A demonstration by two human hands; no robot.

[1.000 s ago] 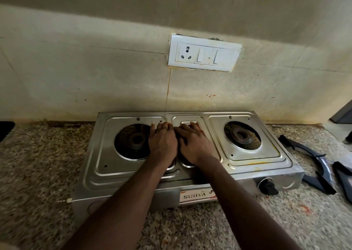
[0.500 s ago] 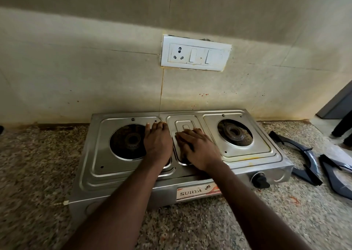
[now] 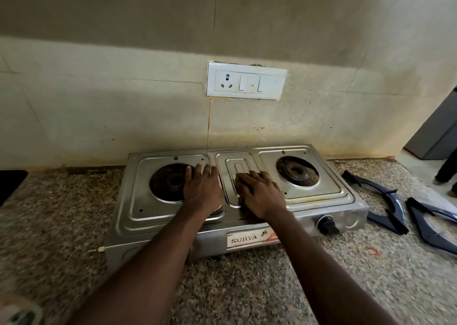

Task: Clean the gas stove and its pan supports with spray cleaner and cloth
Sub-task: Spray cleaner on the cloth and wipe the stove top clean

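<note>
The left hand [image 3: 202,188] lies flat with fingers straight and together on the top of the gas stove [image 3: 133,201], its fingertips reaching over the rim of the left burner [image 3: 168,183]. Just beside it, the right hand [image 3: 262,193] presses down on the raised centre panel with fingers slightly spread. Neither hand is curled round anything. The stove stands at the back edge of the worktop [image 3: 61,225], against the wall. The two dark pan supports [image 3: 395,202] lie off it, toward the worktop's right edge.

Risks, as I judge them: both hands bear on a light stove, so a hard push could slide it along the worktop, or the right forearm could nudge the knob [image 3: 326,224]. The left fingertips could also catch on the burner opening.

Hard to make out: something brownish shows under the right fingers. It may be the cloth, but I cannot tell. No spray cleaner is in view. The nearer pan support is cut off by the frame's right side, and a blurred object [image 3: 17,310] at the front left corner cannot be identified.
</note>
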